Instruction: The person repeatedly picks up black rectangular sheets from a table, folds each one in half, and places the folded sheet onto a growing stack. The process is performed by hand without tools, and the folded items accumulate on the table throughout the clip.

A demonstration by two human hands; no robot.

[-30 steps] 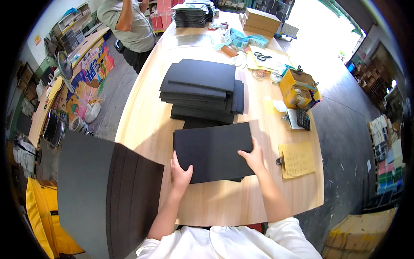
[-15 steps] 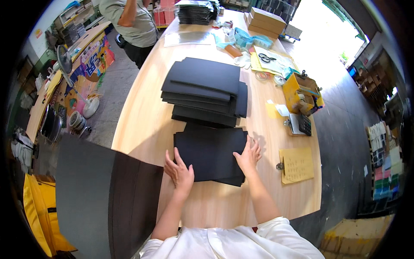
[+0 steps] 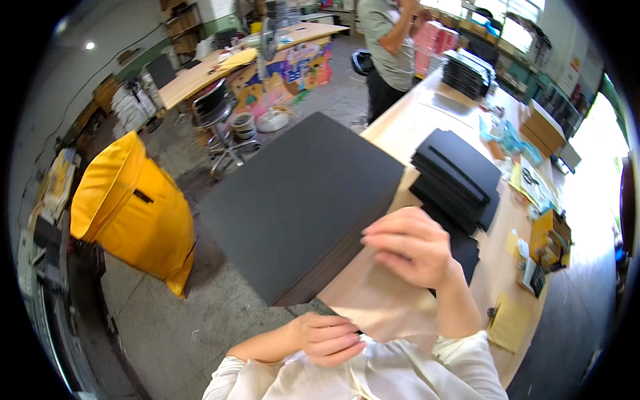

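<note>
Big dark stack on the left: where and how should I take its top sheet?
Probably by the long edge nearest the right hand, coming from the person's right: the top sheet lies flat with its broad face up, so that exposed rim is the part to pinch.

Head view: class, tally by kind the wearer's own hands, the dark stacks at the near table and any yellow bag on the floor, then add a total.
Hands, left hand and right hand: 2
Dark stacks, large stack, middle stack, part-hidden stack behind the right hand, far stack: 4
Yellow bag: 1
Total: 7
</note>
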